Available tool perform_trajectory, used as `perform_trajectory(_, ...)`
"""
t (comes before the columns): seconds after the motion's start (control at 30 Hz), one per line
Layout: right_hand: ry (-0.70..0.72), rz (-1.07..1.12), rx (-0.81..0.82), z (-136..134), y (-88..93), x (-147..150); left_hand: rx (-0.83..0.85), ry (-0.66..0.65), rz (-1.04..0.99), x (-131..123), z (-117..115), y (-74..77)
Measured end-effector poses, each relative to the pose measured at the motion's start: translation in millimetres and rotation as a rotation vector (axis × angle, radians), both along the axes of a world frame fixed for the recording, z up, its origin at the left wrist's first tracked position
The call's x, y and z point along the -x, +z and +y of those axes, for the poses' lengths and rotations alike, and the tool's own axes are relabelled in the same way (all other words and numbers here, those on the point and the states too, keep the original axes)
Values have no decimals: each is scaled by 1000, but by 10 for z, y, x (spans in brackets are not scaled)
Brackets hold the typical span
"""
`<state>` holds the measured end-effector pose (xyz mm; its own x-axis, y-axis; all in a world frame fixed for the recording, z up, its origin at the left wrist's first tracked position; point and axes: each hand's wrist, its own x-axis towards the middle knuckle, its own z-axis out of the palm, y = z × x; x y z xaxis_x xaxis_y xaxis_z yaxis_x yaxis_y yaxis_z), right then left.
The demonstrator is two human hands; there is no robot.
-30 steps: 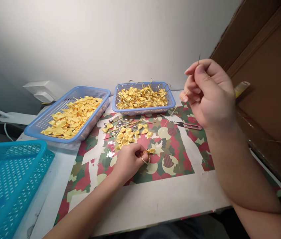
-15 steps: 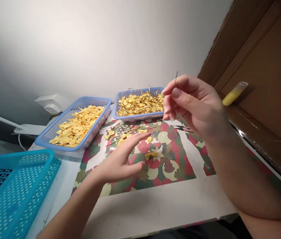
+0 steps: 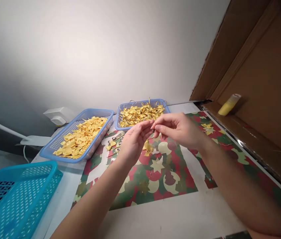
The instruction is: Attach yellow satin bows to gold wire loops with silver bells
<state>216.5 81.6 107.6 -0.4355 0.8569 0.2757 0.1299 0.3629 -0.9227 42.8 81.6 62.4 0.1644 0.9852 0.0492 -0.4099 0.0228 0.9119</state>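
A person's right hand [image 3: 176, 129] pinches a thin item [image 3: 154, 122] beside the left hand's [image 3: 135, 141] fingertips, yellow bows [image 3: 148, 147] lying below. One bow-filled blue basket [image 3: 167, 108] sits just beyond the hands; another [image 3: 96, 143] and a teal basket [image 3: 31, 199] stand left of the left hand.

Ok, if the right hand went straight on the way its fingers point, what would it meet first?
Most likely the left hand: the right hand points at its fingertips. Depth is unclear, so I can't tell whether they already touch.
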Motion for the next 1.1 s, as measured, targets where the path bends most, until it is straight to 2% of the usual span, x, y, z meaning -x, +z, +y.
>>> perform_trajectory(0.13,-73,43,27,0,-73,92,-86,-195,366,99,-90,-55)
perform_trajectory(0.23,-113,106,136,36,-177,185,-90,-335,517,137,-128,-56)
perform_trajectory(0.3,-102,117,237,61,-245,242,-66,-369,514,131,-129,-80)
perform_trajectory(0.4,-84,57,307,105,-320,274,34,-364,342,93,-107,-150)
perform_trajectory(0.47,-146,-48,239,139,-339,243,109,-343,201,69,-87,-190)
perform_trajectory(0.57,-268,-208,37,178,-322,145,155,-270,94,52,-66,-218)
perform_trajectory(0.67,-162,-303,-134,181,-303,80,120,-154,85,49,-57,-240)
perform_trajectory(0.73,-109,-334,-189,171,-321,89,76,-109,91,50,-55,-261)
perform_trajectory(0.9,-168,-308,-299,161,-422,192,15,-49,117,55,-54,-282)
perform_trajectory(1.0,-138,-316,-327,168,-462,217,23,-51,153,67,-58,-260)
perform_trajectory(1.1,-75,-347,-366,192,-486,197,24,-112,236,82,-63,-240)
